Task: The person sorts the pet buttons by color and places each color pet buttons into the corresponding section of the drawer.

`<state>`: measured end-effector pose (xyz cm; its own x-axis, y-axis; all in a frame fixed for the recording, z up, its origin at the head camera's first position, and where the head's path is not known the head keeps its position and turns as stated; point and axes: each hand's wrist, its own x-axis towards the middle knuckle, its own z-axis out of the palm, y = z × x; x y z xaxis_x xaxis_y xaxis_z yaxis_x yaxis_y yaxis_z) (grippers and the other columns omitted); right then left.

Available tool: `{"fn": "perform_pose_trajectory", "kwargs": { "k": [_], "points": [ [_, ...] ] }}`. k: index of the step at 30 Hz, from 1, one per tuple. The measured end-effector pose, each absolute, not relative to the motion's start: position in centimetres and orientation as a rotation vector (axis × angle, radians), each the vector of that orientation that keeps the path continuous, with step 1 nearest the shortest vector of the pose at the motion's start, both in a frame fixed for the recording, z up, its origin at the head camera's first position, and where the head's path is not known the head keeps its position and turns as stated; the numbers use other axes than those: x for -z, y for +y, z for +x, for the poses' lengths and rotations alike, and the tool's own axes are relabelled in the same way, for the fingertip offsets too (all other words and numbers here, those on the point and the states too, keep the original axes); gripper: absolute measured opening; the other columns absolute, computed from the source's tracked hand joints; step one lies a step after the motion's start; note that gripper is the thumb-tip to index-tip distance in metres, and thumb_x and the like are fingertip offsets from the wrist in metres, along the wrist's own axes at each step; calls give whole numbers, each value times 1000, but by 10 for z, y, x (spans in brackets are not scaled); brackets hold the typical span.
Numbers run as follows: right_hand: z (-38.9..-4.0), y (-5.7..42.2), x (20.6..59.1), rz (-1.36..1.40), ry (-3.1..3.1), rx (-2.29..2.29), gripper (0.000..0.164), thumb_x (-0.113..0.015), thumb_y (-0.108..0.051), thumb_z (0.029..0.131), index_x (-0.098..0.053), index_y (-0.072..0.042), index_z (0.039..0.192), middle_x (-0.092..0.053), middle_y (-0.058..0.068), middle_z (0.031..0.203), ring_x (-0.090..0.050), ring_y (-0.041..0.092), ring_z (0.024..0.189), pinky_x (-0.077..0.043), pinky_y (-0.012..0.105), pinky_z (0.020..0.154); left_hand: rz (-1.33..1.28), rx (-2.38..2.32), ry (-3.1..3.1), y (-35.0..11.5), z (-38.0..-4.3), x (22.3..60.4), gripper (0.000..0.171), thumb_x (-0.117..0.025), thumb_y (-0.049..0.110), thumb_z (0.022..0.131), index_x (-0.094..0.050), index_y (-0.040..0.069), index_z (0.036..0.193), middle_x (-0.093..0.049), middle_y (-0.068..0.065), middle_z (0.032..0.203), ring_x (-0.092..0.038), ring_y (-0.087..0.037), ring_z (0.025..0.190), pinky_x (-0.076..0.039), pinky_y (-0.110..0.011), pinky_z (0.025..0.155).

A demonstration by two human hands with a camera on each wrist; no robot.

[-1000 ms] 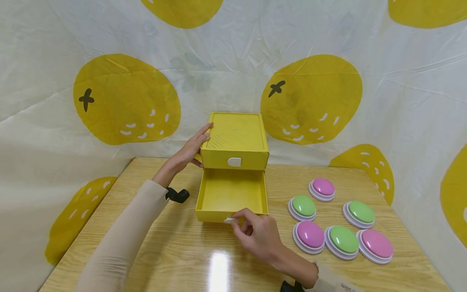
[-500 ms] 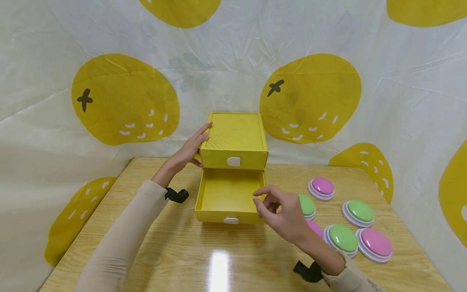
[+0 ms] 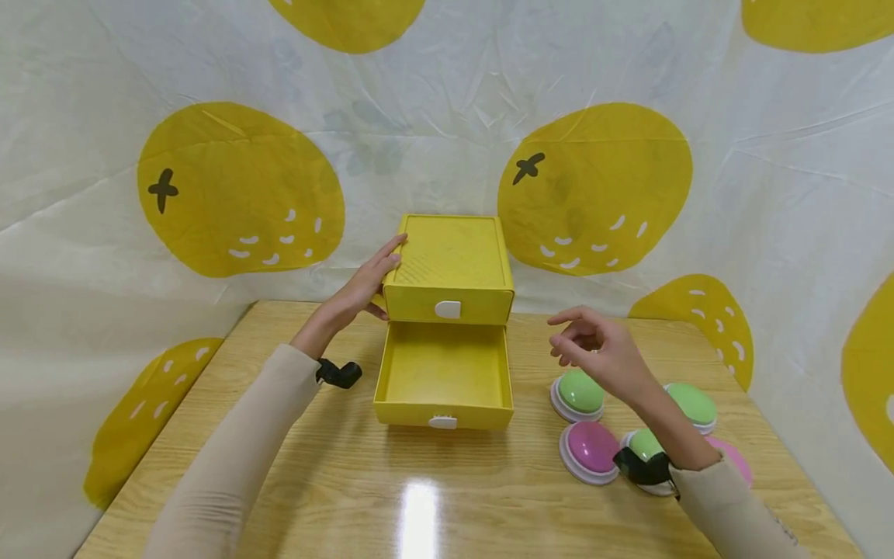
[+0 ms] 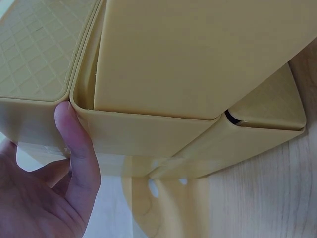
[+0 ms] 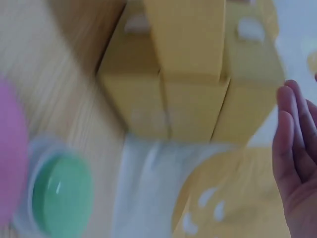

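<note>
A yellow drawer cabinet (image 3: 457,252) stands at the back of the table with white tab handles. One drawer (image 3: 447,415) below the top one is pulled out, and its inside is bare. My left hand (image 3: 366,283) rests against the cabinet's left side, fingers near the top edge; in the left wrist view my left hand (image 4: 64,183) touches the cabinet's corner with the thumb. My right hand (image 3: 604,349) hovers right of the cabinet, above the push-button lights, fingers loosely bent and holding nothing. In the right wrist view, the pulled-out drawer (image 5: 190,39) lies between two closed ones.
Several round dome buttons with white bases stand on the right of the table, including a green one (image 3: 581,392) and a pink one (image 3: 592,448). Part of the group is hidden behind my right arm. A curtain (image 3: 433,140) with yellow fruit prints hangs behind the table (image 3: 335,481).
My right hand has let go of the pulled-out drawer's handle and moved right and up, over the buttons. My left hand and the drawer have stayed in place.
</note>
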<state>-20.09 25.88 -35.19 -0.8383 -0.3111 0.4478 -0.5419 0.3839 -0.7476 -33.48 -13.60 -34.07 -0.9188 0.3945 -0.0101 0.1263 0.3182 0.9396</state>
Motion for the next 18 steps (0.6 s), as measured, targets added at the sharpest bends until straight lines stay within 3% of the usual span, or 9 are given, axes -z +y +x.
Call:
{"fn": "perform_pose_trajectory", "kwargs": {
  "k": [2,9,12,18],
  "points": [
    [-210,273,356,746,-2466,-1388,25,-69,-1,96,-67,-5,121,-74,5,84,-70,11,69,-59,25,64,474,-1640,2348,-136,-334,340,53,-33,63,107,-16,63,157,-50,-15,149,-71,-32,94,-61,-43,57],
    [-223,305,377,757,-2668,-1314,29,-72,-8,96,-66,-5,125,-74,13,99,-70,8,87,-58,24,72,478,-1627,2360,-135,-335,342,54,-33,65,106,-14,62,157,-45,-14,156,-71,-33,96,-61,-43,57],
    [-225,313,388,833,-2737,-1265,32,-75,-9,94,-67,-6,125,-73,10,103,-69,8,92,-58,24,76,483,-1629,2360,-136,-336,342,54,-33,64,107,-14,62,158,-46,-14,155,-71,-33,95,-61,-43,57],
    [-226,326,405,979,-2832,-1144,36,-81,-11,89,-69,-5,123,-72,15,119,-68,14,109,-60,41,92,481,-1629,2359,-136,-336,341,55,-33,65,107,-14,62,158,-49,-14,152,-71,-33,94,-61,-43,58]
  ]
}}
